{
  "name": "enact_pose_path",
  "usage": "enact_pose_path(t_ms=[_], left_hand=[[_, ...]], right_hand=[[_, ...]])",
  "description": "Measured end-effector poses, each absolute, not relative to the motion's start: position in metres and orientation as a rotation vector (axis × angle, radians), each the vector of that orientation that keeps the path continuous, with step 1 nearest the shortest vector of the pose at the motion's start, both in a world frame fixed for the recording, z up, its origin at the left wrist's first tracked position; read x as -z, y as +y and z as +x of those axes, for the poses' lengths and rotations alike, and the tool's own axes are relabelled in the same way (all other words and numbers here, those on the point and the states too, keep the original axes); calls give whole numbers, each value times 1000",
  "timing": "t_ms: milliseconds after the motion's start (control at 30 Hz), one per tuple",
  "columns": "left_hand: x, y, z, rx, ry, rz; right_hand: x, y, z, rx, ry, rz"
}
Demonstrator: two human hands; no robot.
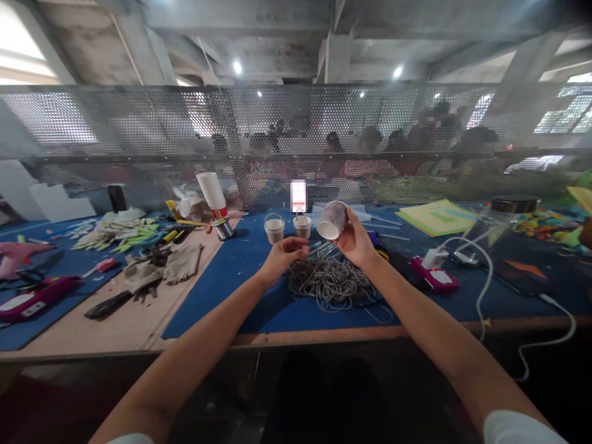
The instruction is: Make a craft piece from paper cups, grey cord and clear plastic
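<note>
My right hand [359, 242] is wrapped round a paper cup [336, 216] with a greyish patterned side. The cup is tipped over, with a pale round end facing me. Left of it, my left hand [285, 256] hovers with its fingers bent and pressed together; whether anything is between them I cannot make out. Just beyond that hand stand two small cups with looped handles, one on the left [274, 230] and one on the right [302, 226]. A tangled heap of grey cord [330, 283] lies below both hands on the blue mat [217, 296].
At left, a stack of paper cups [211, 191] leans on a metal can [224, 228]. Gloves [182, 264] and a pink glue gun [21, 256] lie further left. To the right are a magenta power strip [435, 275], white cable, coloured sheets [437, 217] and a mesh screen [296, 117].
</note>
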State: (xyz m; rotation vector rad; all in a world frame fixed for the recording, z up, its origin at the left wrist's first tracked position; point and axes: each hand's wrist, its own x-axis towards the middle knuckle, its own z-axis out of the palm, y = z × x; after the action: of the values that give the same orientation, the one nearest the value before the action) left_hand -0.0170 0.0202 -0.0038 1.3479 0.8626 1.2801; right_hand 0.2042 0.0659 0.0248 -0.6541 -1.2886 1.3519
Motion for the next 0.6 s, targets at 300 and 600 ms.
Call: enact_pose_path(t_ms=[300, 600], left_hand=[[1, 11, -10, -1106, 750, 1132], [-1, 11, -8, -1184, 789, 1126]], right_hand=[[-22, 60, 193, -1395, -1266, -665], [-22, 50, 182, -1388, -1258, -629]])
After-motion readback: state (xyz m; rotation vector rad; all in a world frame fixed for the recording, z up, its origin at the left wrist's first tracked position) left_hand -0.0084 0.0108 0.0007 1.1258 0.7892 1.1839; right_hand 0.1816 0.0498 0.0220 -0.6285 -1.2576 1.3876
